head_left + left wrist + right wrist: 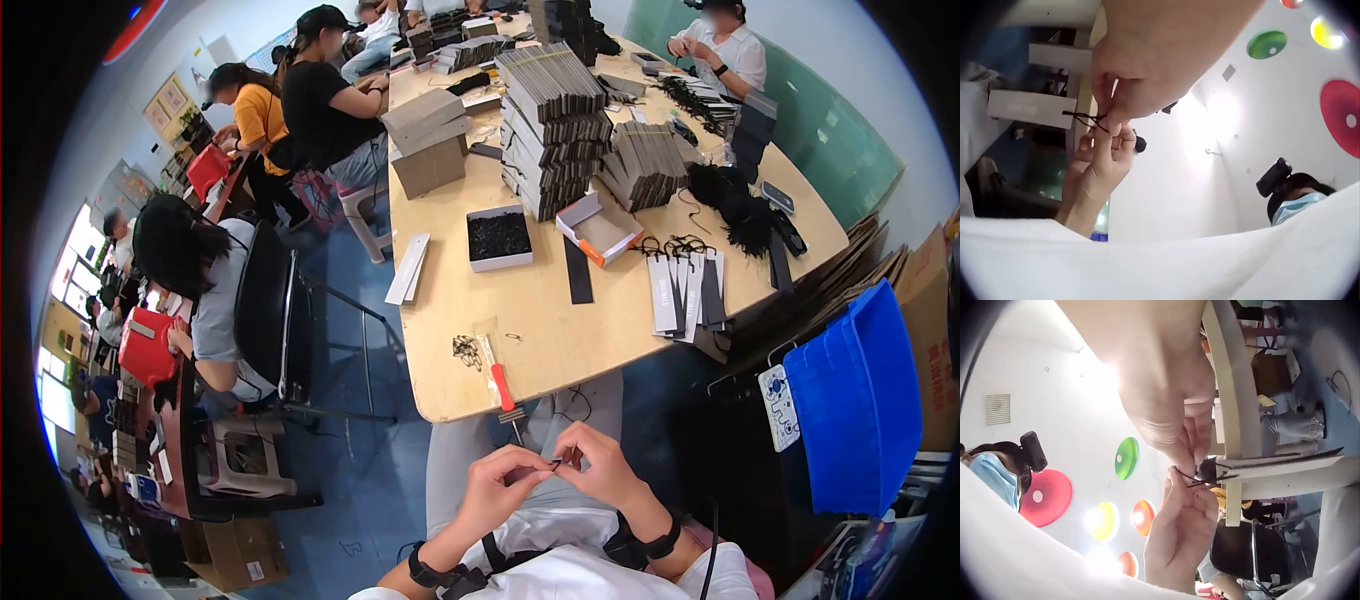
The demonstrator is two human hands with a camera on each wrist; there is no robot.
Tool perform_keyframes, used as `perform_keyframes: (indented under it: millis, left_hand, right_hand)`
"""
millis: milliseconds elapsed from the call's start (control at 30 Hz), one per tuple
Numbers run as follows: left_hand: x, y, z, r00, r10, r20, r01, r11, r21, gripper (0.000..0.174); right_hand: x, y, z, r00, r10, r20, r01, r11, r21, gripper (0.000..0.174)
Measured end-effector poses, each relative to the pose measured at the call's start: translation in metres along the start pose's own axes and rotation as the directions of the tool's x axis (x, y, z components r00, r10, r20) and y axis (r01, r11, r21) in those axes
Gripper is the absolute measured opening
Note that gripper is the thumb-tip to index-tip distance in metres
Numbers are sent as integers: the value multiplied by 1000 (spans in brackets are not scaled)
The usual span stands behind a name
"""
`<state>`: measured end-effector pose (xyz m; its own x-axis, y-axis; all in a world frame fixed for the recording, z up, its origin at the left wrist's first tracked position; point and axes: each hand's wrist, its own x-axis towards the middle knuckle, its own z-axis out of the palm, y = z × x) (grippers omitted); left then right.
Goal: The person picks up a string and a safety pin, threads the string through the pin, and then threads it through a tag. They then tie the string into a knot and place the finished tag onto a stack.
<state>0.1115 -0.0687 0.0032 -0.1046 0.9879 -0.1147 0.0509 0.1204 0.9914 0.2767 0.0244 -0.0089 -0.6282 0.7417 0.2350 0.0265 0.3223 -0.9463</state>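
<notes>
Both hands meet above the lap, in front of the table edge. My left hand (505,482) and my right hand (600,472) pinch a thin black cord (556,463) between thumbs and fingertips. In the left wrist view the looped cord (1085,117) runs to one end of a pale, narrow hang tag (1032,108), which hangs away from the fingers. From the right wrist, the same tag (1285,467) appears nearly edge-on, and the cord (1200,481) crosses the fingertips. Fingers partly hide where the cord is gripped.
At the table's near edge lies a red-handled tool (502,387) beside small dark loops (466,350). Corded tags (685,292), a box of black bits (500,240), an orange-white box (600,228) and tall card stacks (550,130) stand beyond. A blue bin (855,400) is at right.
</notes>
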Motion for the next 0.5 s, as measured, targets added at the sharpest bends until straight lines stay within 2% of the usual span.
perform_keyframes:
  millis: [33,67,133,167,300,367,400,467,500]
  left_hand:
    - [1,1,0,1000,-8,14,7,997,83,13]
    - [3,3,1,1000,-9,17,8,997,82,13]
    - [5,9,5,997,-80,18,81,995,-61,16]
    - [5,11,7,996,-82,20,83,995,-61,16]
    - [8,31,8,997,-70,-39,68,997,-47,18]
    - [11,38,8,997,-62,-46,59,996,-60,18]
    - [13,40,10,998,-52,-46,48,995,-88,18]
    - [18,41,13,998,-42,-41,37,993,-116,18]
    - [21,40,13,995,-21,-99,5,987,-162,18]
  right_hand:
    - [-2,4,-1,999,-28,34,28,1000,0,25]
    - [-4,7,-3,996,-56,68,56,998,0,28]
    - [-6,4,-10,994,-10,112,4,999,50,28]
    - [-6,3,-13,987,31,160,-48,994,100,29]
    - [-1,7,-28,978,7,207,-29,994,102,35]
    - [-4,14,-22,976,-38,214,13,993,114,50]
    - [-7,16,-15,976,-36,213,12,993,114,50]
    - [-14,19,6,977,19,214,-12,999,-34,62]
    - [-15,25,11,971,18,238,-6,999,-49,69]
